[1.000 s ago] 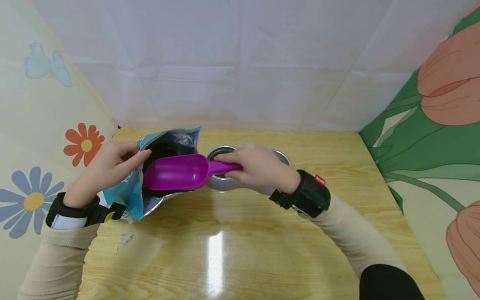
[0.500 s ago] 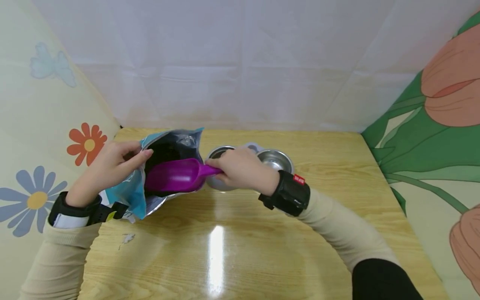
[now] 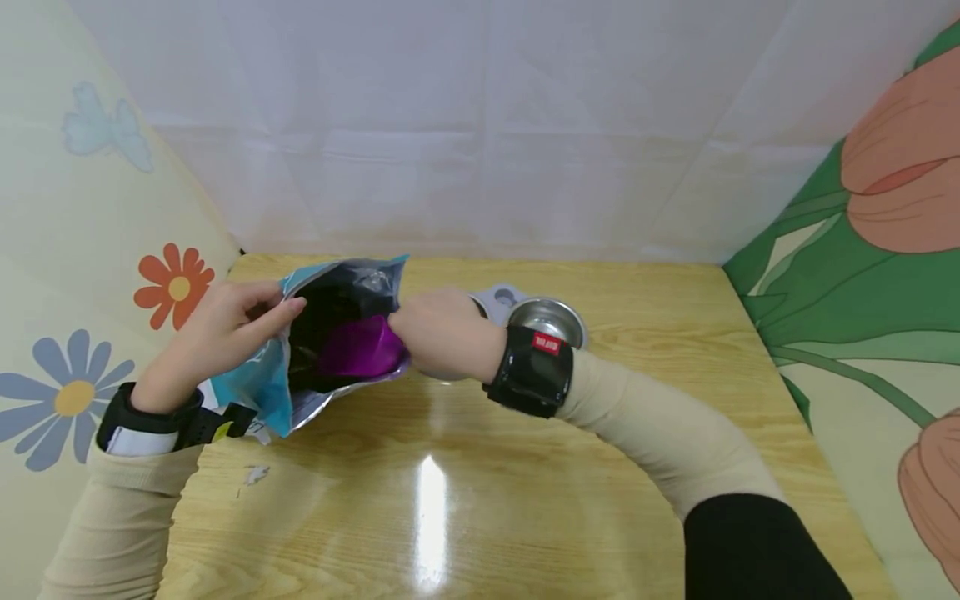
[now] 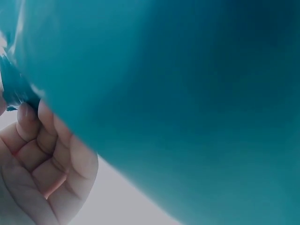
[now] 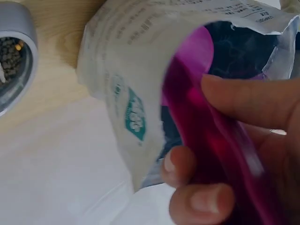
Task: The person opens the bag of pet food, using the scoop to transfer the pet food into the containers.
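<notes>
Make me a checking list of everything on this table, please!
Surface: glossy wooden table, small scuff near the left edge.
Job's things: purple scoop sunk in the open teal bag.
Clutter: double steel bowl; one side holds kibble.
Hands: left hand pinches the bag's rim; right hand grips the scoop's handle.
Cables: nothing seen.
Surroundings: white sheet behind, flowered cloths both sides.

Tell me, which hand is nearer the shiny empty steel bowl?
Right. The right hand holds the purple plastic scoop just left of the steel bowl; the left hand grips the bag's far edge.
</notes>
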A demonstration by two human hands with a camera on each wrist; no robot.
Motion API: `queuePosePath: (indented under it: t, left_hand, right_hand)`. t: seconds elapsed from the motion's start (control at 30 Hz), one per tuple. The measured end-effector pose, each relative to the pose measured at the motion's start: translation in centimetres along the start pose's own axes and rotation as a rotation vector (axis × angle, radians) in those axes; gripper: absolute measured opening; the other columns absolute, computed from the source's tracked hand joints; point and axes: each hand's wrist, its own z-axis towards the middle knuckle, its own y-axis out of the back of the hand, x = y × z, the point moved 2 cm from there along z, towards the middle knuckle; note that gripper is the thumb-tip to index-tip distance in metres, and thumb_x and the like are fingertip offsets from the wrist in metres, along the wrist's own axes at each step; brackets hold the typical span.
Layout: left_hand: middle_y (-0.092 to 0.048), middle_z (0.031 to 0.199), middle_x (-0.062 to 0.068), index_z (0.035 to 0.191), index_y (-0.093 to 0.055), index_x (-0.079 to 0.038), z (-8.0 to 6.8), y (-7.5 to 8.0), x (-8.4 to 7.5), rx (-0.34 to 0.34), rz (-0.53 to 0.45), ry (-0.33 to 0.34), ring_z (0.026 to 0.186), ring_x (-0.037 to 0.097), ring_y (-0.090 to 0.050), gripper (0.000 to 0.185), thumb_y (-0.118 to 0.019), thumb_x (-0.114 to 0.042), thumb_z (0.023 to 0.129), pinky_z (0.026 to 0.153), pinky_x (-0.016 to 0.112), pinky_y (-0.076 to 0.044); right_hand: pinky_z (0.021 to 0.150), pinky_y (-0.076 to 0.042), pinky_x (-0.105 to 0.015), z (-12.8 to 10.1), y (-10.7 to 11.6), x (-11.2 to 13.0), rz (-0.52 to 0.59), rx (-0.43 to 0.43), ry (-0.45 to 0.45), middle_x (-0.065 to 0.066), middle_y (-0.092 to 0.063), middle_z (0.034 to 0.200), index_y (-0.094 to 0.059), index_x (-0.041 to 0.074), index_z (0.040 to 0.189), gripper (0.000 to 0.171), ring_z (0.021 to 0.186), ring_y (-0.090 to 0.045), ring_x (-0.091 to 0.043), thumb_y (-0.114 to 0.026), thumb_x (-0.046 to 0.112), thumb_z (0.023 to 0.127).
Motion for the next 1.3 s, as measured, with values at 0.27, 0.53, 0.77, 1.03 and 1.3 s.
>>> queuePosePath:
  t: [0.27,0.53,0.77,1.03,1.3]
  left_hand:
    - [-0.035,0.05,-0.01,0.063,-0.051,-0.011,0.1,-0.1,0.0,0.003,-0.006,-0.005,0.042,0.007,-0.034,0.027,-0.059,-0.012,0.089,0.042,0.022,-0.027]
    - [-0.037,0.051,-0.011,0.064,-0.052,-0.012,0.1,-0.1,-0.1,0.003,-0.019,-0.015,0.042,0.006,-0.034,0.026,-0.059,-0.011,0.088,0.042,0.021,-0.028]
    - [-0.036,0.05,-0.011,0.064,-0.052,-0.012,0.1,0.2,0.0,-0.004,-0.003,-0.007,0.042,0.006,-0.033,0.026,-0.059,-0.011,0.089,0.043,0.022,-0.027]
    - [-0.034,0.05,-0.01,0.063,-0.05,-0.011,-0.1,0.3,0.0,-0.01,-0.003,-0.003,0.041,0.007,-0.032,0.028,-0.058,-0.012,0.089,0.042,0.021,-0.026]
    - [-0.036,0.05,-0.01,0.064,-0.051,-0.011,-0.2,0.2,0.1,-0.01,-0.012,-0.003,0.042,0.006,-0.033,0.026,-0.058,-0.011,0.089,0.042,0.021,-0.027]
  right_hand:
    - [0.047,-0.043,-0.03,2.7,0.9,1.7,-0.112,0.092,-0.014,0.004,-0.059,0.078,-0.061,0.018,0.079,0.006,0.062,-0.05,-0.012,-0.056,0.015,0.08]
    - [0.057,-0.047,-0.032,4.7,0.2,2.8,-0.19,0.111,0.001,0.004,-0.063,0.087,-0.066,0.02,0.09,0.013,0.072,-0.057,-0.014,-0.055,0.02,0.083]
    - [0.058,-0.048,-0.031,5.7,-1.1,3.0,-0.218,0.047,0.041,0.005,-0.063,0.084,-0.066,0.019,0.086,0.014,0.069,-0.058,-0.013,-0.052,0.018,0.085]
    - [0.054,-0.048,-0.028,5.9,-2.0,3.9,-0.227,-0.051,0.101,0.008,-0.063,0.076,-0.067,0.021,0.081,0.019,0.064,-0.057,-0.009,-0.051,0.015,0.088]
    - [0.053,-0.047,-0.03,6.3,-2.1,3.6,-0.216,-0.054,0.074,0.008,-0.062,0.078,-0.066,0.021,0.082,0.018,0.064,-0.056,-0.01,-0.05,0.016,0.089]
